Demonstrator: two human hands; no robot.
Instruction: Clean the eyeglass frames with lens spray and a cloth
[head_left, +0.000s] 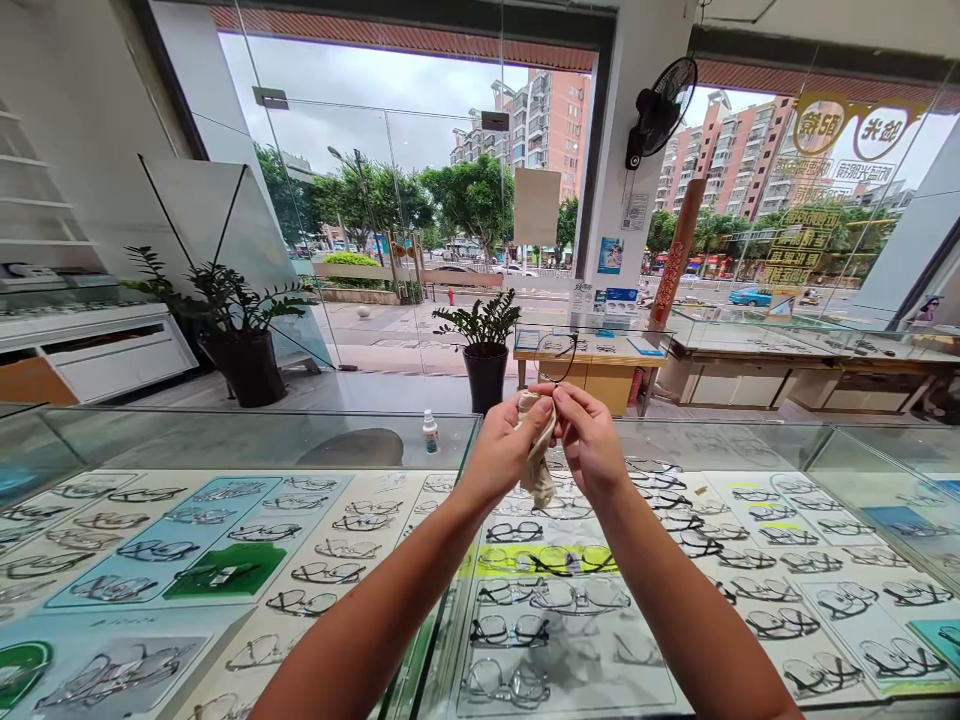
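Both hands are raised above a glass display counter (247,440). My left hand (504,448) is closed on a pale cleaning cloth (537,470) that hangs down between the hands. My right hand (589,438) pinches a pair of thin dark-framed glasses (556,357), one lens sticking up above the fingers; the rest of the frame is wrapped in the cloth. Under the glass lie several rows of eyeglass frames (525,590) on coloured mats.
A small white dropper bottle (430,432) stands on the counter to the left of my hands. Beyond the counter are two potted plants (484,345) (240,330), a low wooden display table (600,365), more glass cases at right, a wall fan (660,110) and glass shopfront doors.
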